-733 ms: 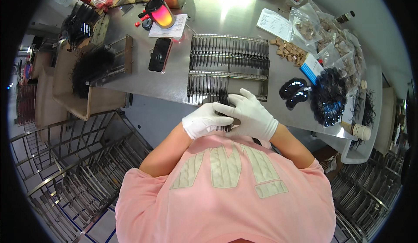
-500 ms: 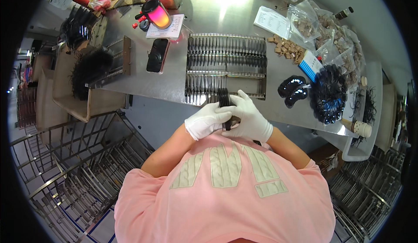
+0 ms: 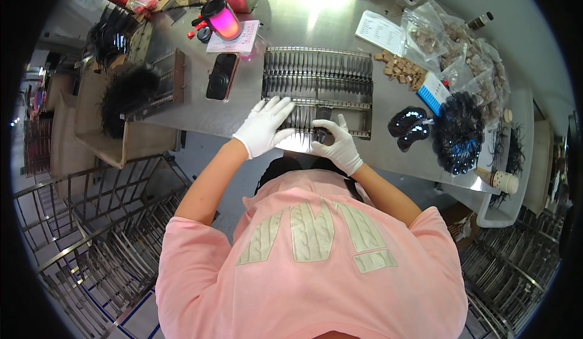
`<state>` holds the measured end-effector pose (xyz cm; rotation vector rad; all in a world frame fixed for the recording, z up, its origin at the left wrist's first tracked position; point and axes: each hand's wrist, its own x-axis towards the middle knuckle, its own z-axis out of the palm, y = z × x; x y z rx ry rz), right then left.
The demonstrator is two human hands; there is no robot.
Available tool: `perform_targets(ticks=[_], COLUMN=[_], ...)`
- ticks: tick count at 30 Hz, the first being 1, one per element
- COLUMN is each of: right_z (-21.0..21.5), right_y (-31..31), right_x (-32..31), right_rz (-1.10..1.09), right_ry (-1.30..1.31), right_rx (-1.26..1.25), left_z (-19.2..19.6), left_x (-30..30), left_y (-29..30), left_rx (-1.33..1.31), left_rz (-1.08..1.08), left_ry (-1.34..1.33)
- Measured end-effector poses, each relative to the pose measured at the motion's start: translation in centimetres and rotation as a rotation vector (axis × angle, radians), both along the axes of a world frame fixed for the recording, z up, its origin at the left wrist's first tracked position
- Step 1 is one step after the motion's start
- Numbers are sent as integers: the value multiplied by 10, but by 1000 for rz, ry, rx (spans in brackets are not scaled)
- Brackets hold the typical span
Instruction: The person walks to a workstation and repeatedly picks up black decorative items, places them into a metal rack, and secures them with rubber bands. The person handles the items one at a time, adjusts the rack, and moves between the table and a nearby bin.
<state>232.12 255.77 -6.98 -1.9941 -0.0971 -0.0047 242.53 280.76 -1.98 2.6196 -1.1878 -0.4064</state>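
A metal rack (image 3: 368, 117) lies on the steel table before me, with rows of thin, dark, pointed strips (image 3: 317, 64) standing side by side in it. My left hand (image 3: 262, 129), in a white glove, rests open and flat over the near left part of the rack, fingers stretched away from me. My right hand (image 3: 340, 149), gloved too, is closed with thumb and forefinger around a small stack of dark strips (image 3: 323, 114) at the near row. The stack sits beside the strips standing there; whether it touches the rack I cannot tell.
Left of the rack lie a phone (image 3: 222, 77) and a glowing cup (image 3: 222, 20) on a paper. To the right are small tan blocks (image 3: 401, 67), a blue comb-like piece (image 3: 432, 93), glossy dark pieces (image 3: 458, 132) and plastic bags (image 3: 470, 47). Wire racks (image 3: 115, 248) stand below left.
Both hands have moved forward from near my chest to the rack. My left hand has let go of the stack and spread flat; my right hand has brought the dark strips to the near row.
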Motion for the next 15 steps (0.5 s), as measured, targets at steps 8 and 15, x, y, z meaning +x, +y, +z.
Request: perform_targets(ticks=[8, 15], right_z=[10, 2], right_y=[-9, -46], right_x=[1, -12], right_rz=[148, 151], right_ry=[-336, -284], right_rx=[-401, -447], left_z=[4, 8], left_x=[-1, -1], left_y=[2, -10], left_rx=[-38, -93], left_rz=[-56, -52], left_ry=[-16, 40])
